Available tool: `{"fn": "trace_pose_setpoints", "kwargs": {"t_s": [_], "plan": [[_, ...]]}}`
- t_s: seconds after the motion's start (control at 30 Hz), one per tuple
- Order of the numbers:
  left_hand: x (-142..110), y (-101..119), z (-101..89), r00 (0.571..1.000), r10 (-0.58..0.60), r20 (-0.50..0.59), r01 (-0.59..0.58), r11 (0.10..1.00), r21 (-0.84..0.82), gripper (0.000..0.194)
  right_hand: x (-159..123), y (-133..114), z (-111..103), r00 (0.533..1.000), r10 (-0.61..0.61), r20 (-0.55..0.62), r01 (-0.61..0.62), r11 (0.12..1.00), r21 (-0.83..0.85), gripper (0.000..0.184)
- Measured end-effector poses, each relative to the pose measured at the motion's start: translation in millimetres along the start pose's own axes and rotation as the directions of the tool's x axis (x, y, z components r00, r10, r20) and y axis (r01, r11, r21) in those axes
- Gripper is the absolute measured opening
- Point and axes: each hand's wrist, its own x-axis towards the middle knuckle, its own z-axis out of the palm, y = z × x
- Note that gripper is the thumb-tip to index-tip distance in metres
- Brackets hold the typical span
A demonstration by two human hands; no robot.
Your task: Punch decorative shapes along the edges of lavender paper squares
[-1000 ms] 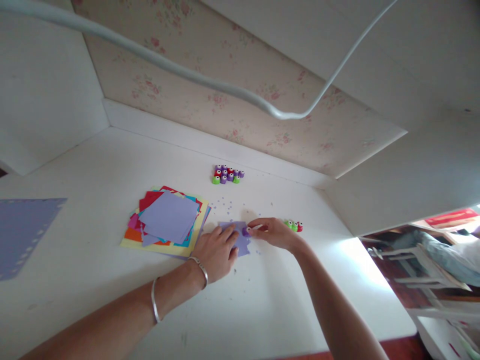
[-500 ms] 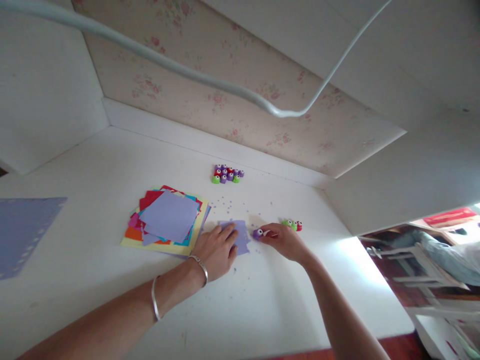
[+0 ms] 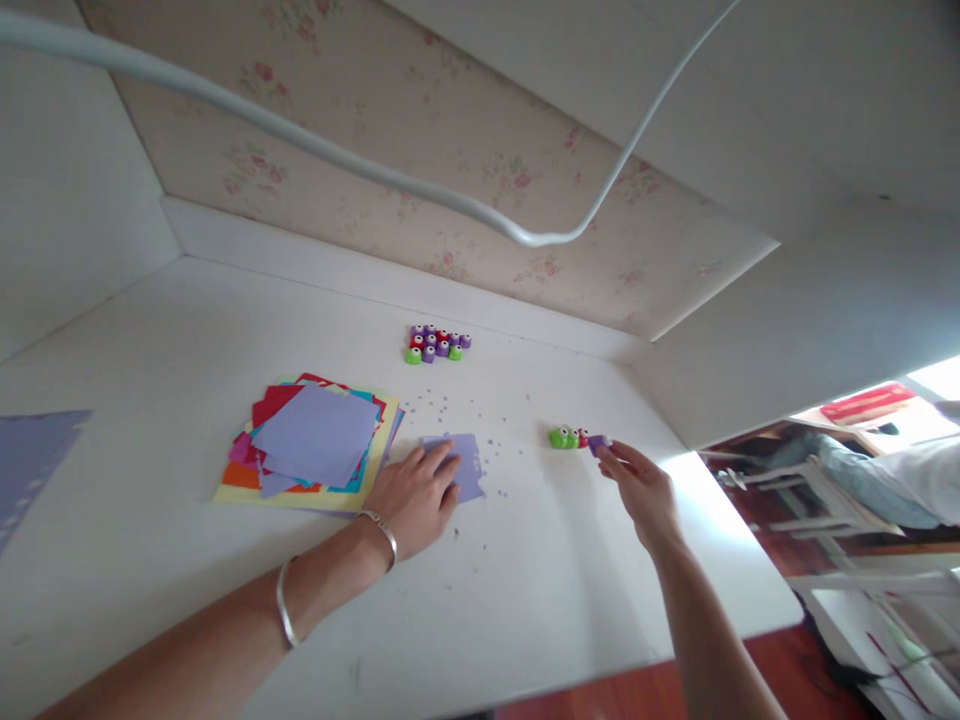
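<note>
My left hand lies flat, fingers spread, on a small lilac paper sheet on the white table. My right hand is out to the right, its fingertips pinched on a small purple punch. That punch sits at the right end of a short row of green and red punches. Tiny lilac paper bits are scattered behind the sheet.
A stack of coloured paper squares lies left of my left hand. A cluster of several small punches sits near the back wall. A lilac sheet lies at the far left. A white cable hangs overhead. The table's right edge borders a room with furniture.
My right hand carried the purple punch from the lilac sheet rightwards to the end of the green and red row. My left hand stayed on the sheet. The camera shifted slightly right.
</note>
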Motion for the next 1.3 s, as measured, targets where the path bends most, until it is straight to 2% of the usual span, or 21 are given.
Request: {"fn": "trace_pose_setpoints", "kwargs": {"t_s": [0.07, 0.13, 0.3, 0.63, 0.9, 1.03, 1.13, 1.23, 1.3], "plan": [[0.0, 0.4, -1.9, 1.000, 0.009, -0.004, -0.009, 1.000, 0.002, 0.035, 12.1, 13.6, -8.1, 0.993, 0.067, -0.093, -0.068, 0.998, -0.012, 0.064], [-0.2, 0.4, -3.6, 1.000, 0.026, -0.016, -0.026, 1.000, -0.001, 0.032, 23.1, 26.1, -12.6, 0.985, 0.109, -0.135, -0.120, 0.989, -0.081, 0.063], [-0.7, -1.5, -4.0, 0.997, 0.052, -0.059, -0.053, 0.998, -0.021, 0.029, 38.4, 40.6, -8.7, 0.992, 0.052, -0.115, -0.080, 0.964, -0.253, 0.058], [0.0, -5.5, 2.8, 0.992, 0.068, -0.107, -0.075, 0.995, -0.060, 0.026, 64.7, 47.8, 11.3, 0.993, 0.008, -0.114, -0.037, 0.968, -0.250, 0.060], [-0.2, -4.1, 0.1, 0.993, 0.060, -0.103, -0.067, 0.996, -0.067, 0.024, 58.9, 47.5, 11.8, 0.996, 0.001, -0.093, -0.026, 0.964, -0.266, 0.054], [-0.7, -4.1, 0.1, 0.993, 0.056, -0.108, -0.063, 0.996, -0.065, 0.023, 57.7, 37.9, 5.0, 0.989, 0.007, -0.144, -0.049, 0.955, -0.291, 0.052], [-0.9, -3.2, -1.8, 0.992, 0.054, -0.115, -0.062, 0.995, -0.073, 0.021, 58.8, 18.1, 5.4, 0.980, -0.039, -0.196, -0.027, 0.947, -0.322, 0.049], [-1.0, -1.2, -5.3, 0.989, 0.086, -0.122, -0.096, 0.992, -0.078, 0.021, 56.1, -14.7, 24.9, 0.974, -0.162, -0.157, 0.103, 0.939, -0.328, 0.042], [-1.1, -0.2, -6.9, 0.985, 0.116, -0.124, -0.126, 0.989, -0.075, 0.020, 52.1, -41.9, 51.2, 0.959, -0.282, -0.020, 0.267, 0.925, -0.272, 0.039]]}}
